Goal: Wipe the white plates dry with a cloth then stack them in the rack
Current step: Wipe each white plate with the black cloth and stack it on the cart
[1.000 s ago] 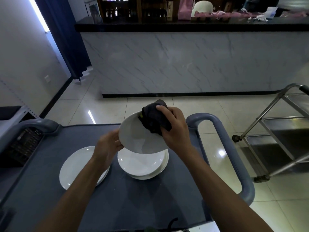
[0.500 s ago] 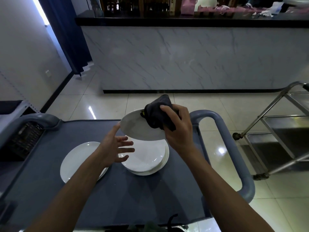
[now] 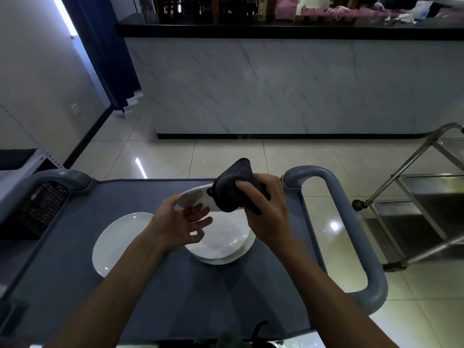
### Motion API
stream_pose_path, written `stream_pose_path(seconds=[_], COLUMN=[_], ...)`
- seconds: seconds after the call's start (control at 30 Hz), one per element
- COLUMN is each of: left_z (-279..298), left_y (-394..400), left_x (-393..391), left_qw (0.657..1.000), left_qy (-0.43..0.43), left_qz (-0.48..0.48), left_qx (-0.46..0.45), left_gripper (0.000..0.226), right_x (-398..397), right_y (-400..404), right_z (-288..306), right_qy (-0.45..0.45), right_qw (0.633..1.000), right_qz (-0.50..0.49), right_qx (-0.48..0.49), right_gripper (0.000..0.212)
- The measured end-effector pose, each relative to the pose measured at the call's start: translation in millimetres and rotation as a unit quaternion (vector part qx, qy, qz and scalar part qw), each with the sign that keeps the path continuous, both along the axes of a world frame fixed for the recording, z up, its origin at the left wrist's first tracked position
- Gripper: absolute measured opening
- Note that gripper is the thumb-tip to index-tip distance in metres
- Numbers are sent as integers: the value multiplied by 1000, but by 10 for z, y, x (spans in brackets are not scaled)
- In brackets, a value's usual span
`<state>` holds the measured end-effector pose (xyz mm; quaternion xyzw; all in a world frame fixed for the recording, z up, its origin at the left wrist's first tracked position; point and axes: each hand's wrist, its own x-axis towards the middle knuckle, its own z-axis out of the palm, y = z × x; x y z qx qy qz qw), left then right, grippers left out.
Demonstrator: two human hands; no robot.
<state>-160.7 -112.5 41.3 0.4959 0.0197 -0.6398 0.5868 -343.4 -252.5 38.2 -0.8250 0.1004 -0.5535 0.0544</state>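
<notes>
White plate (image 3: 194, 197) tilted above stack (image 3: 221, 241), right hand (image 3: 266, 209) grip clamping cloth (image 3: 234, 188) onto rim, left hand (image 3: 179, 223) grip wide, fingers spread, now supporting plate's underside edge, plate flatter than before.

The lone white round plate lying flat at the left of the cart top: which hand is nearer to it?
Left. The left hand hovers just right of the lone white round plate; the right hand is farther right, gripping the dark cloth.

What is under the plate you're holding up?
Under the tilted white plate sits a stack of white plates on the grey cart top. The left hand hides part; the count is unclear.
</notes>
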Motion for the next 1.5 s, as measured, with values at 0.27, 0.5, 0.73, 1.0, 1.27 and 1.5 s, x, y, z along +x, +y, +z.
stream_pose_path(seconds=[0.27,0.5,0.73,1.0,1.27,1.5], left_z=[-29,-59,-97,-20,-42,-9], left_y=[-70,-62,-64,-72,-93,-156], left_x=[68,92,103,51,-78,-41], left_qw=[983,971,955,941,924,916], left_qy=[-6,-96,-193,-301,-358,-383], left_qz=[167,179,189,101,34,31], left_qx=[-73,-122,-124,-121,-129,-114], left_gripper=[11,23,33,47,33,30], right_x=[-102,-71,78,273,484,587], right_y=[-16,44,171,191,13,-77], right_z=[-282,-423,-386,-353,-130,117], right_qy=[69,182,216,207,91,215], right_qw=[997,978,945,915,896,920], right_qz=[46,92,87,78,19,80], right_qx=[1,52,231,338,434,318], right_gripper=[44,46,57,64,57,49])
